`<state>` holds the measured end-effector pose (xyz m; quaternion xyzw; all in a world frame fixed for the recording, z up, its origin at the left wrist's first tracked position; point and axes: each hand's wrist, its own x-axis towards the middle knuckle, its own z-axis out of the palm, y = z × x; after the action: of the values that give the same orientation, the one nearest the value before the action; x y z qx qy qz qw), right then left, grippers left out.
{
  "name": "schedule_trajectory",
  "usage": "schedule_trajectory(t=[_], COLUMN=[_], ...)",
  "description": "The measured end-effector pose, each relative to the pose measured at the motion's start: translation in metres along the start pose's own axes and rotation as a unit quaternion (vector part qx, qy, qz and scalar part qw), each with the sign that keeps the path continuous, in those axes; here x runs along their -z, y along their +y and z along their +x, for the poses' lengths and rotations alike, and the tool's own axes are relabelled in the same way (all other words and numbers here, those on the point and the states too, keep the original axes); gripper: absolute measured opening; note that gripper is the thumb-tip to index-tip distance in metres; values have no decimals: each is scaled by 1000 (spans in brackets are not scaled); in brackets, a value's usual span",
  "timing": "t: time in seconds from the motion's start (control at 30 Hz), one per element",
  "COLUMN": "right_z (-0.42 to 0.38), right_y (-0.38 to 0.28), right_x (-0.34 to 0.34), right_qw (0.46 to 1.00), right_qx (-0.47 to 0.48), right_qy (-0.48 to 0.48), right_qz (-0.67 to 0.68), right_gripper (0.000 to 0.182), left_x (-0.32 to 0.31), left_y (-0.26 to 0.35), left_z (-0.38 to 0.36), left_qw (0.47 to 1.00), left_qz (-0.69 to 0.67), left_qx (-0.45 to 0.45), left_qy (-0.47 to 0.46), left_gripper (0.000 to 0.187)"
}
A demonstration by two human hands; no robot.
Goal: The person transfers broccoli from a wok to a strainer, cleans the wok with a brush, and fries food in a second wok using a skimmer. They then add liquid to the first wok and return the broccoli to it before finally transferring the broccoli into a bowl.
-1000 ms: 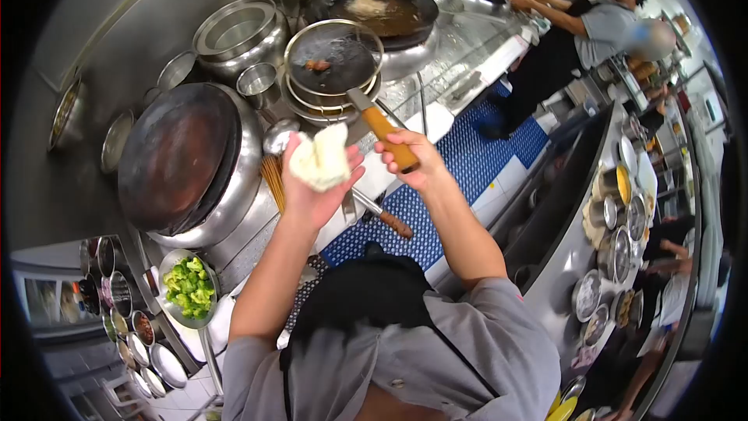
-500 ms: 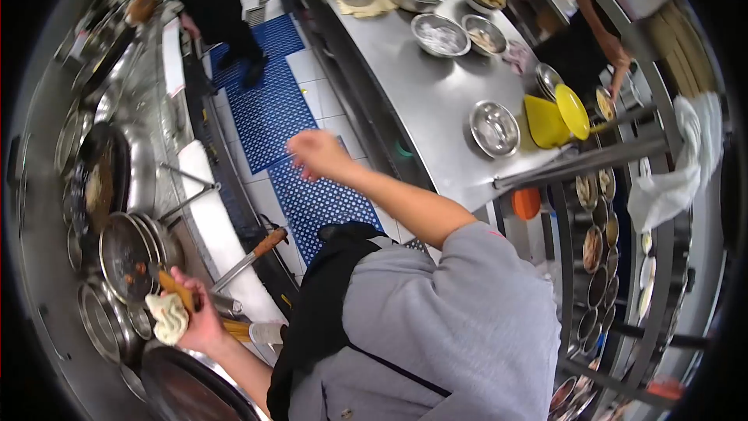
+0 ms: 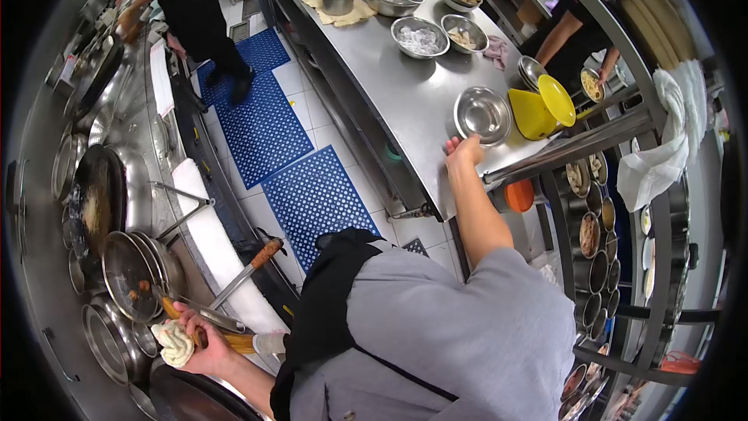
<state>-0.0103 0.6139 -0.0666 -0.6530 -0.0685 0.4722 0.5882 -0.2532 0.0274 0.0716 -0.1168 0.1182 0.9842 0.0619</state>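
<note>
Head: left hand (image 3: 209, 352) is clutching cloth (image 3: 175, 344), right hand (image 3: 466, 154) reaching unclenched to a likely light, rim-graspable bowl (image 3: 482, 114) near the worktop's (image 3: 413, 101) edge.

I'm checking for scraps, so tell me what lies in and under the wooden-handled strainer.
The strainer holds a few small brown pieces. Below it, rims of metal vessels show; whatever they contain is covered by the strainer.
</note>
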Motion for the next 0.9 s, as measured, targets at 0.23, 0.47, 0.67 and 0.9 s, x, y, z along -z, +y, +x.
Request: schedule_trajectory(t=[0.23,0.47,0.67,0.9], right_z=[-110,-332,-516,-661], right_y=[35,97,177,211], right_x=[-37,-68,-74,-39], right_qw=[807,568,403,299], right_qx=[223,162,152,429], right_qy=[-497,-755,-868,-811], right_qz=[-230,-286,-246,-263], right_gripper=[35,28,30,21], left_x=[-5,0,-19,-36], left_y=[4,1,-23,-36], left_z=[-13,-18,-39,-60], left_qw=[997,989,970,898], left_qz=[71,142,207,404], left_qx=[23,-29,-98,-125], left_qy=[-24,4,85,124], left_gripper=[67,40,35,38])
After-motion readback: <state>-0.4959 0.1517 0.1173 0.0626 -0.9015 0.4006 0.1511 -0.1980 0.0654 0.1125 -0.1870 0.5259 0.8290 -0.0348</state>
